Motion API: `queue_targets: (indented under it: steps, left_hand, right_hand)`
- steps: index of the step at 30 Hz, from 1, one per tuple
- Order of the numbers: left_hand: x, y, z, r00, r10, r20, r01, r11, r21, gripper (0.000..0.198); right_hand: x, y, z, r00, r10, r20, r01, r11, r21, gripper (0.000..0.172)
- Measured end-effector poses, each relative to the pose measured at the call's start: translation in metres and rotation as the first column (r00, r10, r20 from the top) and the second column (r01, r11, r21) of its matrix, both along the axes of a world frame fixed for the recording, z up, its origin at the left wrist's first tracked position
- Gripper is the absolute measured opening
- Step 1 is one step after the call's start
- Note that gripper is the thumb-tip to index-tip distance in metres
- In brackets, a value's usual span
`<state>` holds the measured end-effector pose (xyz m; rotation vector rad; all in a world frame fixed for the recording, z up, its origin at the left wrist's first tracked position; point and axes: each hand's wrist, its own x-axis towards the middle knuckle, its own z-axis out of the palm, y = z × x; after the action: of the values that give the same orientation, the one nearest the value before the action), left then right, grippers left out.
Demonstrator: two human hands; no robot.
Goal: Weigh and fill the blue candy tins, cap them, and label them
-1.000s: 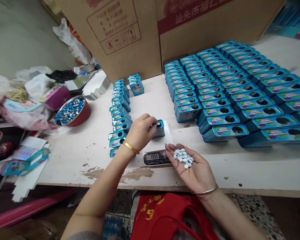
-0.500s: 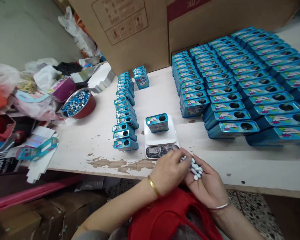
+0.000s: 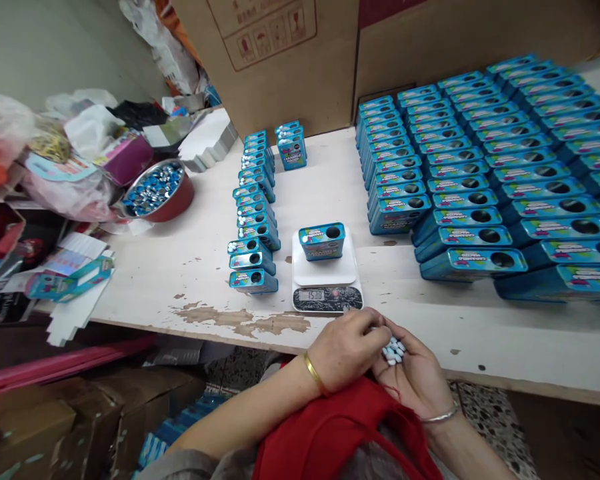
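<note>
My right hand (image 3: 416, 373) is cupped palm up at the table's front edge, with a small heap of white candies (image 3: 394, 351) in it. The fingers of my left hand (image 3: 347, 343) are bent together into that heap, so its fingertips are partly hidden. Beyond my hands a white digital scale (image 3: 351, 270) bears one blue tin (image 3: 324, 250), which stands upright with a round dark hole in its top and a white candy lying on the lid. The scale's display (image 3: 312, 295) is lit with digits.
Left of the scale runs a row of blue tins (image 3: 253, 280) with white candies on their tops. Many more tins (image 3: 473, 260) fill the right side. A red bowl (image 3: 175, 203) of shiny blue-and-silver pieces and white card stacks (image 3: 207, 143) lie left. A large cardboard box (image 3: 300, 73) stands behind.
The view has shifted slightly. My left hand stays at the cupped palm, its fingers now deeper over the candies. The digits on the scale have changed.
</note>
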<state>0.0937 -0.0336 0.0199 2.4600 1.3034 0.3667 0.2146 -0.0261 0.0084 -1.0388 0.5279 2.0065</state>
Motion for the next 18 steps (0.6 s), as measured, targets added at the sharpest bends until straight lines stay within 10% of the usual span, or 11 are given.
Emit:
queue_targets:
  steps: [9,18]
  left_hand:
    - [-0.007,0.010,-0.003,0.976,-0.009,0.219,-0.017,0.993,0.116,0.021]
    - [-0.026,0.052,0.034,0.863,-0.008,0.505,-0.058,0.992,0.116,0.013]
  right_hand:
    - [-0.003,0.007,-0.006,0.989,0.083,-0.122,-0.060,0.981,0.184,0.024]
    - [-0.027,0.047,0.028,0.974,-0.072,-0.214,0.119,0.969,0.217,0.022]
